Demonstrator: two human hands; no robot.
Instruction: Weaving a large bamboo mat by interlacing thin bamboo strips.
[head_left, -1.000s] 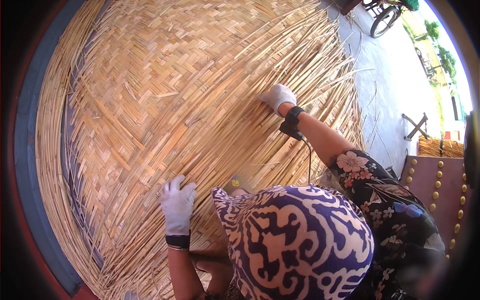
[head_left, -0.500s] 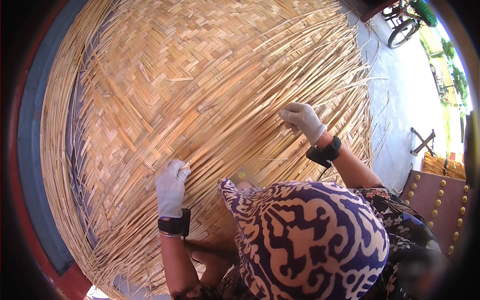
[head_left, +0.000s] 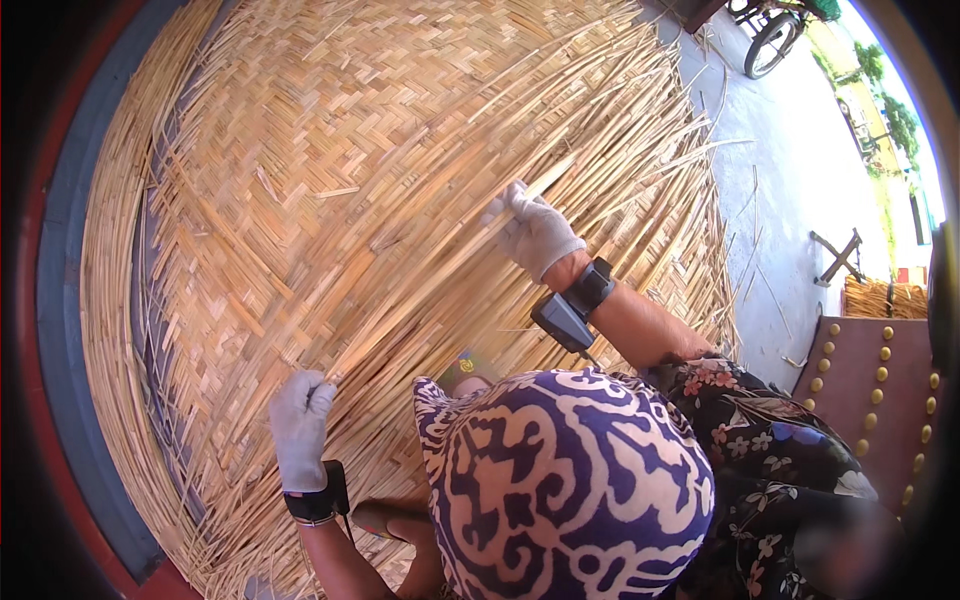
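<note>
A large woven mat (head_left: 330, 130) of flat split reeds in a zigzag pattern lies under my hands. Many long loose reed strips (head_left: 640, 150) run diagonally across its near and right parts. My left hand (head_left: 302, 425), in a pale glove, has its fingers curled closed at the lower end of a light reed strip (head_left: 425, 295). Farther up and to the right, my gloved right hand (head_left: 538, 235) pinches near the same strip's upper stretch. Its fingertips are slightly blurred, and how many strips it grips is unclear. Both wrists wear black devices.
A long bundle of reeds (head_left: 115, 260) curves along the left edge. A patterned blue-and-cream head cloth (head_left: 570, 480) hides the mat's near part. At right are a maroon panel with gold studs (head_left: 850, 390), a folded wooden stand (head_left: 838, 257) and a wheel (head_left: 771, 45).
My right hand has moved left and slightly away from me, up the strips. The left hand has shifted left and nearer. The head cloth has shifted left too.
</note>
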